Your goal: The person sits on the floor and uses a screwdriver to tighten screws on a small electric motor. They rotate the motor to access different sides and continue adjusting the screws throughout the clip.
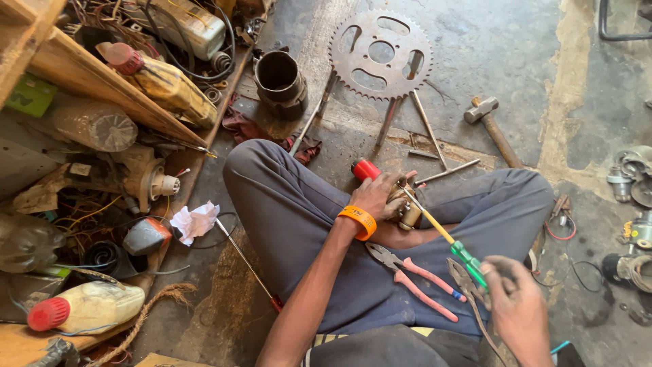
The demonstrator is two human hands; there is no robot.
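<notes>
I sit cross-legged on a concrete floor. My left hand [377, 196], with an orange wristband, grips a small brass-coloured metal part [407, 212] held over my lap. My right hand [516, 299] holds the green handle of a screwdriver [445, 234] whose yellow shaft runs up to that part, its tip touching it. Pink-handled pliers [414, 272] lie on my right thigh. A red-capped object [365, 169] lies just behind my left hand.
A large toothed sprocket [380, 54], a dark metal cylinder [280, 80], several rods and a hammer [490, 126] lie on the floor ahead. To the left, wooden shelves [102, 85] hold bottles, wires and motor parts. More metal parts [631, 180] lie at the right edge.
</notes>
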